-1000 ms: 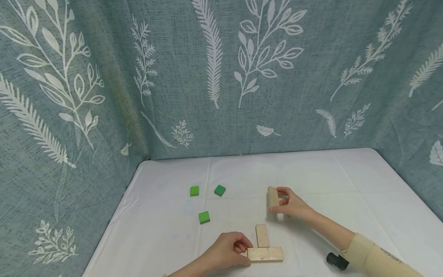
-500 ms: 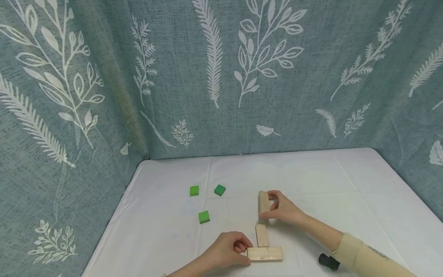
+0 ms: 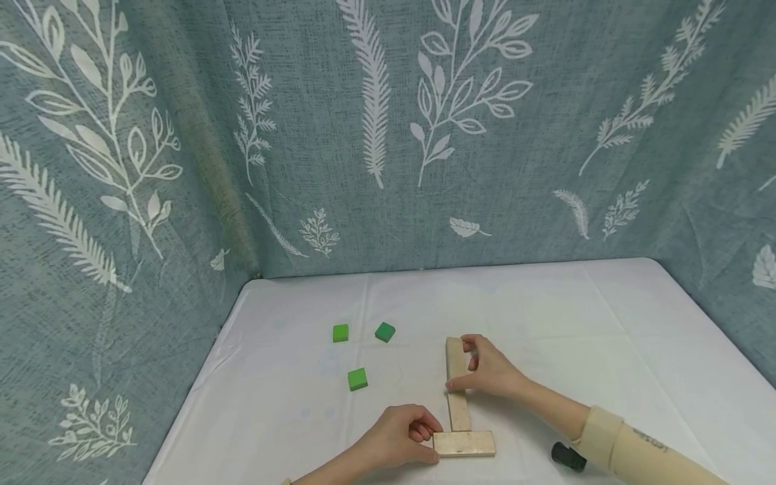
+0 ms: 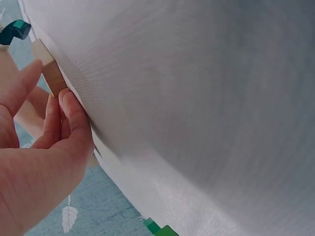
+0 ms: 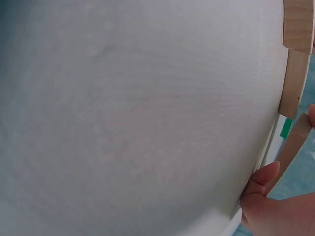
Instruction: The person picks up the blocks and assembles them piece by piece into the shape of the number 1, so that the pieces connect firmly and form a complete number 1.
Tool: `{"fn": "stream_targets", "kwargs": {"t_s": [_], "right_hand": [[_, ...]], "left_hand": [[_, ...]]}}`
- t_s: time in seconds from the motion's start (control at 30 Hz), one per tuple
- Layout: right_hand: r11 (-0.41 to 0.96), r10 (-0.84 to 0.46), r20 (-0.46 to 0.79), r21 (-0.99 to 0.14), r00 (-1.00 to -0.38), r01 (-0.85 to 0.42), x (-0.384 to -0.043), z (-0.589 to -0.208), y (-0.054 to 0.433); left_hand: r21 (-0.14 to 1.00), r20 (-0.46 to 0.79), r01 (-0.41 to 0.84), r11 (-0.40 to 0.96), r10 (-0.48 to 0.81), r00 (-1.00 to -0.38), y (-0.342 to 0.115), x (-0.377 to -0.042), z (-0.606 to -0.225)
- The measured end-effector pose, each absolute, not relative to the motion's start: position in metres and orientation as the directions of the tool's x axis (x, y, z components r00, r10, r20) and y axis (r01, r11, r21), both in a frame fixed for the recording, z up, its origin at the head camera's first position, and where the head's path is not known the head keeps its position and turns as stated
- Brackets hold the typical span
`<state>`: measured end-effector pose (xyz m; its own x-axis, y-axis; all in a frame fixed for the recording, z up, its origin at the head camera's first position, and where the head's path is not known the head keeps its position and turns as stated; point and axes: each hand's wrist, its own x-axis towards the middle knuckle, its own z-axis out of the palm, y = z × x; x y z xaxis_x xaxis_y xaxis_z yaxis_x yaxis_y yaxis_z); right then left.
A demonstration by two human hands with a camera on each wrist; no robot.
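Thumb and fingers of my left hand (image 3: 400, 438) hold the left end of a wooden block (image 3: 464, 444) lying crosswise on the table; the left wrist view shows this block's end (image 4: 53, 76) between them. A second wooden block (image 3: 459, 412) points away from its far long side. My right hand (image 3: 494, 370) grips a third wooden block (image 3: 455, 360) by its two ends, in line beyond the second one. In the right wrist view this held block (image 5: 290, 150) looks slightly raised and apart from the second block (image 5: 294, 81).
Three small green blocks lie to the left: a light one (image 3: 341, 333), a darker one (image 3: 384, 331) and a nearer light one (image 3: 358, 378). A white cloth (image 3: 576, 323) covers the table, with patterned curtains (image 3: 388, 135) behind it. A black object (image 3: 568, 457) is by the right forearm.
My right hand has carried the third block left and slightly nearer, to the far end of the second block. My left hand stays at the crosswise block.
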<state>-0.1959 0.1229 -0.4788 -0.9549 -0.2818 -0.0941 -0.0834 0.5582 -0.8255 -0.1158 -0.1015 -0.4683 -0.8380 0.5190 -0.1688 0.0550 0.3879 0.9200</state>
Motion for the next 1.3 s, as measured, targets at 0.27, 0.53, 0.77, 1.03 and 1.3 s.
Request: {"fn": "stream_targets", "kwargs": {"t_s": [0.27,0.53,0.77,1.03,1.3], "right_hand": [[0.572,-0.308,-0.058,-0.808,-0.95,-0.137,-0.1946,-0.4803,0.1211],[0.588,-0.332,-0.037,-0.789,-0.942,-0.176,-0.1927,-0.4784,0.1185],[0.6,-0.349,-0.026,-0.774,-0.937,-0.201,-0.1922,-0.4781,0.1183],[0.603,-0.373,-0.036,-0.769,-0.927,-0.213,-0.1929,-0.4765,0.1211],[0.581,-0.424,0.01,-0.764,-0.906,-0.28,-0.1938,-0.4775,0.126]], "left_hand": [[0.917,-0.172,0.054,0.395,0.515,-0.84,-0.1015,-0.1158,-0.4693],[0.91,-0.176,0.06,0.41,0.513,-0.84,-0.1015,-0.1158,-0.47],[0.909,-0.182,0.056,0.414,0.512,-0.839,-0.1017,-0.1159,-0.47],[0.911,-0.176,0.056,0.408,0.51,-0.842,-0.1022,-0.1155,-0.4694],[0.911,-0.181,0.051,0.409,0.509,-0.842,-0.1019,-0.1152,-0.4681]]}}
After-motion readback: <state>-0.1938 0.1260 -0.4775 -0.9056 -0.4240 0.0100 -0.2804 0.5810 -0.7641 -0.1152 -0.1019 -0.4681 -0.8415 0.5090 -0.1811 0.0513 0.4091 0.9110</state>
